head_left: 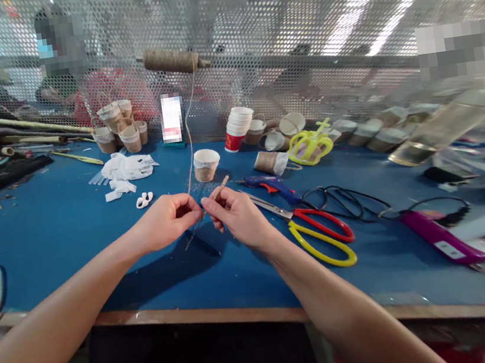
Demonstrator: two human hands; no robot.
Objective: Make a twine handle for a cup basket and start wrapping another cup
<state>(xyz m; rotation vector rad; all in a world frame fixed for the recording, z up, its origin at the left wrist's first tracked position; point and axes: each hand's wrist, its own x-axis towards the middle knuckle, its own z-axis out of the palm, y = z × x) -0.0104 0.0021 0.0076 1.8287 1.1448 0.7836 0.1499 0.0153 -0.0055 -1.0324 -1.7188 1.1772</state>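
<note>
My left hand (168, 222) pinches a thin brown twine (188, 129) between thumb and fingers. That twine runs up to a spool (169, 61) mounted at the mesh, and a loose tail hangs below my hands. Close beside it, my right hand (239, 216) is closed on a short, thicker piece of brown cord (222, 186) whose end sticks up past the fingers. Just beyond both hands stands a small twine-wrapped paper cup (207, 166) with a white rim. Scissors (275, 207) with red and yellow handles lie right of my right hand.
A blue glue gun (270, 185) with a black cable lies behind the scissors. White cloth strips (128, 174), wrapped cups with handles (130, 138), stacked paper cups (238, 128) and a yellow basket-like piece (310, 147) stand farther back. A purple power strip (446, 238) lies right.
</note>
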